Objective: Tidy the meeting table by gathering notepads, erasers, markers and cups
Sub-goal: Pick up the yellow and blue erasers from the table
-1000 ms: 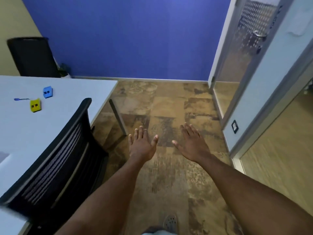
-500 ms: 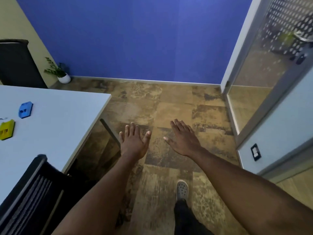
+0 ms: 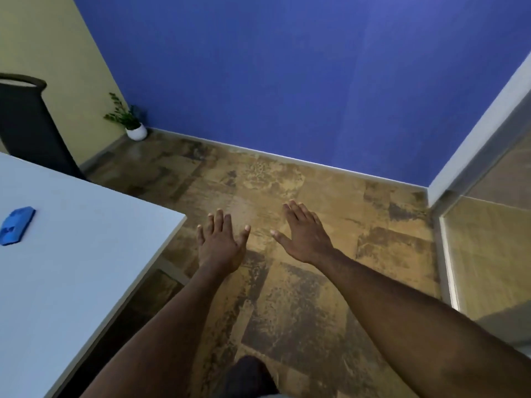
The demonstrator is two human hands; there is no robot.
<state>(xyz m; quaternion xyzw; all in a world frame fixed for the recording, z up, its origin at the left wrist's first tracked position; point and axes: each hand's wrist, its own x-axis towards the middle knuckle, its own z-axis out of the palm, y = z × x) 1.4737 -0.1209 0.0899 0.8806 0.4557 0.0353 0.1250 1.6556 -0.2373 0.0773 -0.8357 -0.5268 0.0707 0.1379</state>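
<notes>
A blue eraser point(image 3: 16, 225) lies on the white meeting table point(image 3: 86, 254) at the far left edge of the view. My left hand point(image 3: 221, 242) is stretched out palm down, fingers spread, holding nothing, just past the table's right corner and over the floor. My right hand point(image 3: 304, 234) hovers beside it, also flat and empty, above the brown floor tiles. Both hands are well to the right of the eraser. No notepads, markers or cups are in view.
A black chair point(image 3: 26, 127) stands behind the table at the far left. A small potted plant point(image 3: 130, 123) sits in the corner by the blue wall. A glass partition point(image 3: 488, 225) with a metal frame runs along the right. A table leg point(image 3: 172, 268) shows under the corner.
The view has swung right and forward along the table's end. The near black chair, the yellow eraser and the pen have left the view. Both hands stay spread and empty.
</notes>
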